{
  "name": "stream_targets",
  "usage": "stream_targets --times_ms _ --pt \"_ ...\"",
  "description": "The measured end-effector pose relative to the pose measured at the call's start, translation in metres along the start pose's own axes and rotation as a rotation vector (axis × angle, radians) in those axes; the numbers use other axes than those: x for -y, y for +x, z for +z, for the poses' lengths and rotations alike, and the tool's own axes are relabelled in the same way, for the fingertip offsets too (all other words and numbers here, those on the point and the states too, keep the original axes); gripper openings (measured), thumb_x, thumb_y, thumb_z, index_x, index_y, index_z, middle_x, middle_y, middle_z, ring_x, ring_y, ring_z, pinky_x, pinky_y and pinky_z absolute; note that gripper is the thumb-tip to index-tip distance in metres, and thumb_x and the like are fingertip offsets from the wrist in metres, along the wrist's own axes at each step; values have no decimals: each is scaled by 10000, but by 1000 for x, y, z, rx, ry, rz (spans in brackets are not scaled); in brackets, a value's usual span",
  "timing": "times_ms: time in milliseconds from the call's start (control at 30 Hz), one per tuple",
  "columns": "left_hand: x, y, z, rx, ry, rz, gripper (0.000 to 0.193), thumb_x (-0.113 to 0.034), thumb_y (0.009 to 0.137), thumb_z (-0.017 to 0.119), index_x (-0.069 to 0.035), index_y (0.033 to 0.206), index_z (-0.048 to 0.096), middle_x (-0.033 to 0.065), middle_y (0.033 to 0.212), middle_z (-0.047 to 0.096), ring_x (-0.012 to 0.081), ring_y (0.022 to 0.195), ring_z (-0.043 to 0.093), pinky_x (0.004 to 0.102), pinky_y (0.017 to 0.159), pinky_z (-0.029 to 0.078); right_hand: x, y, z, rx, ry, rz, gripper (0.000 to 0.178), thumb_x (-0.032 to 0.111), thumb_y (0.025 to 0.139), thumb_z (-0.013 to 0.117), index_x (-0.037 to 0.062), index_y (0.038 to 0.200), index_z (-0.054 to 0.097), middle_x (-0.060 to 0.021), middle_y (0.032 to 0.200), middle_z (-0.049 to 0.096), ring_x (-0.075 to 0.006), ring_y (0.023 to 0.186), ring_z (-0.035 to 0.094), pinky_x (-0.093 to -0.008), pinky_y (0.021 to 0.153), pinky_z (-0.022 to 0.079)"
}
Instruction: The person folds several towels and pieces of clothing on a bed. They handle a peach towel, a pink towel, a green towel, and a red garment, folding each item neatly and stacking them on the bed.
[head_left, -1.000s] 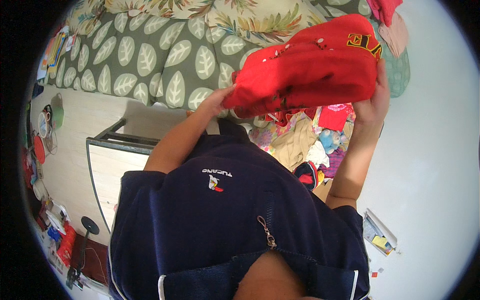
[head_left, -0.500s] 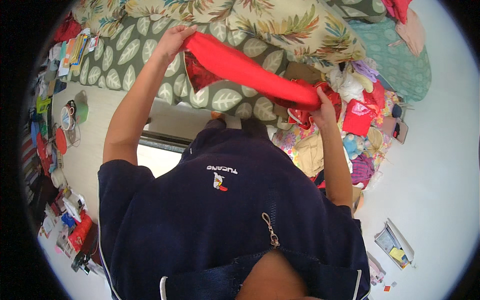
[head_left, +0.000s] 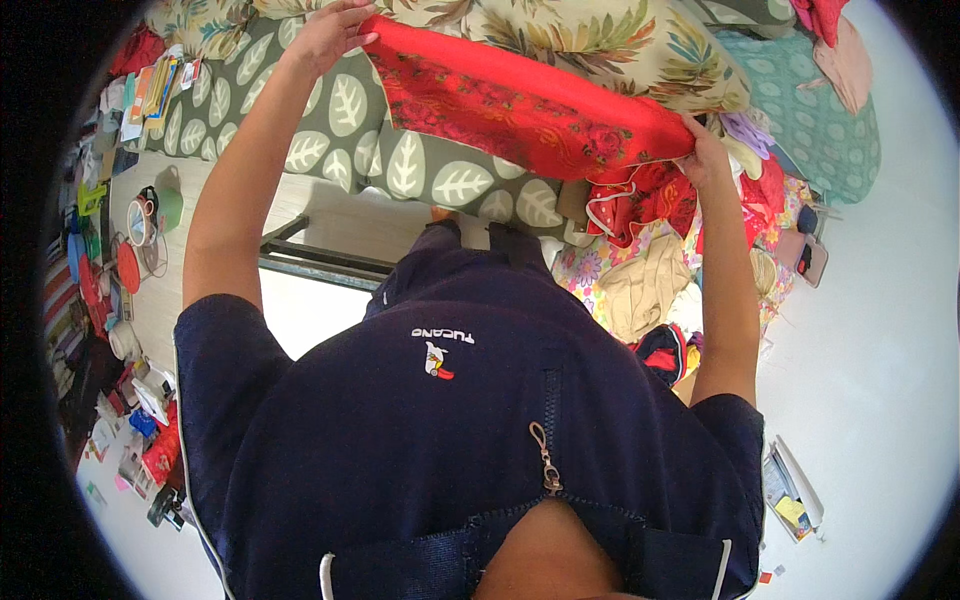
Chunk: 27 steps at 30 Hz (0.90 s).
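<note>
A long red cloth (head_left: pixel 520 100) with a dark rose pattern along its lower part is stretched between my hands, above the bed. My left hand (head_left: pixel 333 38) pinches its upper left corner, arm reaching far forward. At the other end, my right hand (head_left: pixel 705 155) grips the right edge, its fingertips partly hidden by the cloth. The cloth hangs fairly flat, plain bright red along the top. Whether it is a garment or a towel I cannot tell.
Beneath the cloth is a bed with a green leaf-print cover (head_left: pixel 405 165). A heap of clothes lies to the right, with a beige garment (head_left: pixel 640 285) and a red patterned one (head_left: pixel 665 205). At left stand a green bucket (head_left: pixel 170 205) and papers (head_left: pixel 158 100).
My hands have moved farther apart and forward, the left one up and the right one out to the right. The cloth has opened from a folded strip, showing its rose pattern.
</note>
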<state>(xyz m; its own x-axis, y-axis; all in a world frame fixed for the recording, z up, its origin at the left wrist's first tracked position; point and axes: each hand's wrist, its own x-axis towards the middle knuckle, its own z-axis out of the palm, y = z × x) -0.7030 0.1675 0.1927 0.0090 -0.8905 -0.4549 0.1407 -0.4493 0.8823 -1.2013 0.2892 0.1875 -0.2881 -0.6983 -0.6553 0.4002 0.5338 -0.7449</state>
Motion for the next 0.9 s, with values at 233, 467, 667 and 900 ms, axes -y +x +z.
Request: stream_targets --times_ms 233,467,667,900 --pt "11 40 -7 41 -34 67 180 -69 788 539 -79 966 511 40 877 554 182 809 548 315 673 466 27 54 7 13 -51 37 189 176 857 533 42 989 554 -86 933 618 -183 843 601 -317 747 506" --pt "-4 66 -5 135 -171 148 135 -87 786 542 -89 921 540 18 851 563 166 802 544 332 712 446 64 78 6 75 -88 -117 199 152 853 532 24 1005 544 -83 959 605 -185 851 591 -311 746 489" --pt "49 29 -21 163 37 254 231 -203 853 535 -15 987 547 37 894 579 131 819 548 273 735 469 5 49 1 140 -61 -185 207 132 852 520 5 1011 554 -83 966 601 -175 864 580 -300 783 472" --pt "232 7 -71 -17 238 -205 161 -114 809 538 -52 954 568 3 808 590 105 779 560 230 691 438 -201 88 -47 -45 -133 -6 199 107 826 565 -5 990 584 -37 912 606 -118 816 557 -245 757 446"
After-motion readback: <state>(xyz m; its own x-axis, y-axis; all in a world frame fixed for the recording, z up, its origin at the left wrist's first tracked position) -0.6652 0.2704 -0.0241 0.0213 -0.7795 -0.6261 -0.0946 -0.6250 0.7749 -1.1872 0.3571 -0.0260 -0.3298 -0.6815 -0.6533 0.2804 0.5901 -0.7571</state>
